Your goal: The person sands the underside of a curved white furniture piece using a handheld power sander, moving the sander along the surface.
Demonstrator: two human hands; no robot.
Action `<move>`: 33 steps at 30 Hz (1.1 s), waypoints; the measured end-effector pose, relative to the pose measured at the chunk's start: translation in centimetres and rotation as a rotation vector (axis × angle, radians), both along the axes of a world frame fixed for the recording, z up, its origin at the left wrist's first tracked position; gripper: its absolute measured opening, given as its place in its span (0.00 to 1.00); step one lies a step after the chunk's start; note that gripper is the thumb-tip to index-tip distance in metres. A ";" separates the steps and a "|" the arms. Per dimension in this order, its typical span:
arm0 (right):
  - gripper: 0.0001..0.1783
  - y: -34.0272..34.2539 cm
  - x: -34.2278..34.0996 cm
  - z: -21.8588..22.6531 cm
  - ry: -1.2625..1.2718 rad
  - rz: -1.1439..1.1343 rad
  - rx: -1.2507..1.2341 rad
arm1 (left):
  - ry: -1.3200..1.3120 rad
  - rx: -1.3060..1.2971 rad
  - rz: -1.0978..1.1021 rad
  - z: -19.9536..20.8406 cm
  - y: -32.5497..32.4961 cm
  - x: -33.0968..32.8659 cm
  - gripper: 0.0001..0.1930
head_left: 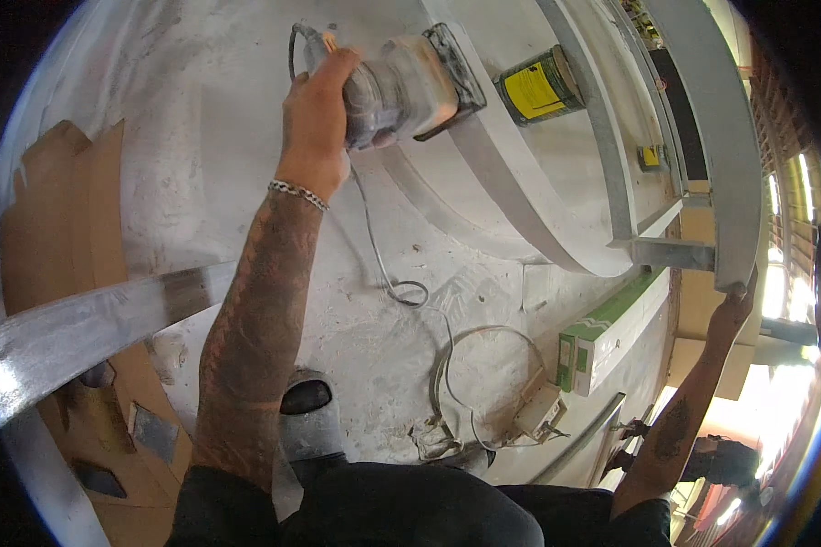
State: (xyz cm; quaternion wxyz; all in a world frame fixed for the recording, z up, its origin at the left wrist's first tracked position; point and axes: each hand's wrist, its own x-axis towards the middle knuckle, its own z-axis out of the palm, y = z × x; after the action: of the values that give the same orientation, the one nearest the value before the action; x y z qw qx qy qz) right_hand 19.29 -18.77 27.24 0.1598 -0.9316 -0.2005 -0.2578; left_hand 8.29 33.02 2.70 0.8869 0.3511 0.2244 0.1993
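My left hand (pixel 317 117) is closed around the body of a power sander (pixel 410 84), slightly blurred, with a clear dust box or housing. Its flat dark pad lies against a pale grey metal bar (pixel 511 173). From the sander a thin grey cord (pixel 374 237) trails down to the floor. Out at the right, my right hand (pixel 737 296) grips the lower end of a wide grey upright (pixel 734 182) of the same frame; most of its fingers are hidden behind the metal.
Beyond the bar lies a dark green can with a yellow label (pixel 536 89); a smaller yellow can (pixel 649 158) is farther right. A long green-and-white box (pixel 611 328) rests on the dusty floor near coiled cable (pixel 447 365). Cardboard (pixel 59 219) and another metal bar (pixel 109 319) are at left.
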 end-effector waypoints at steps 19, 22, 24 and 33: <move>0.51 -0.5 0.5 -0.1 -0.022 0.100 0.024 | 0.008 -0.038 0.082 0.1 -4.8 -1.8 0.23; 0.50 0.7 0.1 -0.1 0.011 0.077 0.056 | -0.001 0.011 0.139 -0.5 -6.0 -2.2 0.22; 0.49 0.7 0.1 0.0 0.011 0.057 0.031 | 0.009 0.048 0.158 -0.5 -6.9 -2.7 0.23; 0.47 1.3 -0.3 -0.4 0.034 0.110 0.087 | 0.089 0.144 0.212 -0.3 -12.4 -5.0 0.28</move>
State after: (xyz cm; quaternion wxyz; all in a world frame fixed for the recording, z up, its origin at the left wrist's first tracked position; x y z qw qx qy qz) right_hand 19.02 -17.43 26.88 0.2175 -0.9155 -0.2372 -0.2412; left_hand 3.24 20.59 2.37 0.8226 0.3968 0.2844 0.2916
